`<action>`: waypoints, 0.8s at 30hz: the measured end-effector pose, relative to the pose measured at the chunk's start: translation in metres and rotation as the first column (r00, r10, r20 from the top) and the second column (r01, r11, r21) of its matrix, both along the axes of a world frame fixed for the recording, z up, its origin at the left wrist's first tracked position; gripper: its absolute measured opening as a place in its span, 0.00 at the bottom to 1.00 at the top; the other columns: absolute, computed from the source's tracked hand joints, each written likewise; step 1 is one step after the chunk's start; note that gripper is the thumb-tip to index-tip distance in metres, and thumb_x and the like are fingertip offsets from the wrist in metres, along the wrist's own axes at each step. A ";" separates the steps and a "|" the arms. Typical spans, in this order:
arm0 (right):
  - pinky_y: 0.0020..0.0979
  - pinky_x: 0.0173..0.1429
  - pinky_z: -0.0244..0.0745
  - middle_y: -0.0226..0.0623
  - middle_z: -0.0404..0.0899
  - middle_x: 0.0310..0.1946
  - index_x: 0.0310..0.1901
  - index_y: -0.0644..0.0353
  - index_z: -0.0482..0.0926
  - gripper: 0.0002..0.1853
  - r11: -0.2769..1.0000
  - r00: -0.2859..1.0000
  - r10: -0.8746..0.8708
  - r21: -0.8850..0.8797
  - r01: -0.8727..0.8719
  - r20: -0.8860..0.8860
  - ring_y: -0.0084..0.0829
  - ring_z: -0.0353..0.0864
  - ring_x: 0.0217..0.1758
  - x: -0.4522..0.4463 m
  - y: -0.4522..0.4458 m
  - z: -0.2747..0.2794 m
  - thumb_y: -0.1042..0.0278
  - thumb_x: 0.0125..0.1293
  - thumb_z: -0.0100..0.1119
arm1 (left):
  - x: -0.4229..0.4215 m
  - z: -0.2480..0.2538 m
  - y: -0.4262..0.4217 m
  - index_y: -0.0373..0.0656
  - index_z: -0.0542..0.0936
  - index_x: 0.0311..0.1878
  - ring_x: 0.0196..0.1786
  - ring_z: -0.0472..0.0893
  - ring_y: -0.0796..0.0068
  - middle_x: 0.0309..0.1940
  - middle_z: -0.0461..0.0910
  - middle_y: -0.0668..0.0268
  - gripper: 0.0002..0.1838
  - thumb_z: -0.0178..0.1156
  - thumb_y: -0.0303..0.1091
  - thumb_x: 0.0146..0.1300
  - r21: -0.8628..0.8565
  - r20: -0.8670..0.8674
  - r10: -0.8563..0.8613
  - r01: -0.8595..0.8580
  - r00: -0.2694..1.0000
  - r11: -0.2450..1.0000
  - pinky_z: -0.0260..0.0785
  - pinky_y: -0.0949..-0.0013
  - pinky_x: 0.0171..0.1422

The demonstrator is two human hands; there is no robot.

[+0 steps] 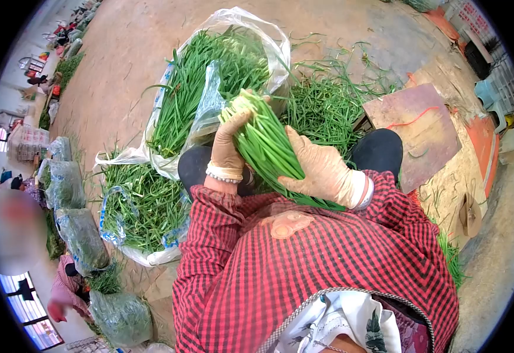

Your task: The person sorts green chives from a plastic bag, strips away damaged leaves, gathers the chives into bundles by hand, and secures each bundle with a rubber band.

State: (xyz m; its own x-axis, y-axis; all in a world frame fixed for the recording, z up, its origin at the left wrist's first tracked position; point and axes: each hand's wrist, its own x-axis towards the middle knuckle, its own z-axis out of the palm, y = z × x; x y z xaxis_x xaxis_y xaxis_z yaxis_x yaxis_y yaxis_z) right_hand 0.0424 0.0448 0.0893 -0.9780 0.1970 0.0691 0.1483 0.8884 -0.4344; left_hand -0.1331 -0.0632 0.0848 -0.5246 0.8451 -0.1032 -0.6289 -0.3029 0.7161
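A thick bunch of green chives (266, 138) lies tilted across my lap, its pale cut ends up and to the left. Closed around its left side near those ends is my left hand (227, 147), in a thin glove with a beaded bracelet at the wrist. My right hand (324, 167), gloved too, grips the lower leafy part, thumb on top and some fingers hidden behind. Just beyond my hands, an open clear plastic bag (277, 38) holds many long chives (186, 88). A heap of loose green leaves (321, 112) is on the floor beyond my right hand.
Another plastic bag (151, 257) of loose greens sits at my left. To the right are a square board (413, 129) and a sandal-like item (470, 216). Wrapped bundles (80, 238) line the left, near another person (69, 285). Crates (513, 88) stand far right.
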 end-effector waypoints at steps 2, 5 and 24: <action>0.40 0.38 0.80 0.55 0.75 0.45 0.68 0.76 0.51 0.52 1.000 1.000 0.006 0.002 -0.006 0.020 0.45 0.83 0.39 -0.001 -0.006 0.005 0.42 0.56 0.62 | -0.002 0.004 -0.003 0.40 0.61 0.70 0.62 0.73 0.57 0.63 0.70 0.47 0.37 0.62 0.38 0.59 0.030 -0.020 -0.030 0.031 0.999 0.999 0.67 0.56 0.68; 0.40 0.37 0.80 0.54 0.75 0.45 0.68 0.77 0.52 0.51 0.999 0.999 0.015 0.028 -0.016 0.052 0.45 0.83 0.38 -0.002 -0.011 0.007 0.42 0.57 0.61 | -0.003 0.012 -0.006 0.41 0.60 0.70 0.62 0.74 0.57 0.61 0.71 0.48 0.40 0.65 0.35 0.55 0.108 0.010 -0.074 0.073 0.997 0.991 0.69 0.56 0.66; 0.25 0.44 0.75 0.37 0.80 0.35 0.44 0.67 0.81 0.12 0.802 0.923 0.008 -0.549 -0.236 -0.386 0.23 0.78 0.39 -0.046 0.064 0.064 0.68 0.63 0.64 | 0.016 0.040 0.013 0.35 0.67 0.66 0.40 0.81 0.74 0.39 0.80 0.65 0.37 0.65 0.25 0.49 0.031 -0.179 -0.180 0.189 0.967 0.982 0.73 0.72 0.50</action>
State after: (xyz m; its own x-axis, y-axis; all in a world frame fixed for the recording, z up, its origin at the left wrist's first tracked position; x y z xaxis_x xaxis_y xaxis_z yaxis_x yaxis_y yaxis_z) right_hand -0.0040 0.1088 0.1531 -0.9277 0.1919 0.3202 -0.2053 0.4541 -0.8670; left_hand -0.1169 -0.0504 0.1247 -0.3654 0.9306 0.0186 -0.5433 -0.2295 0.8076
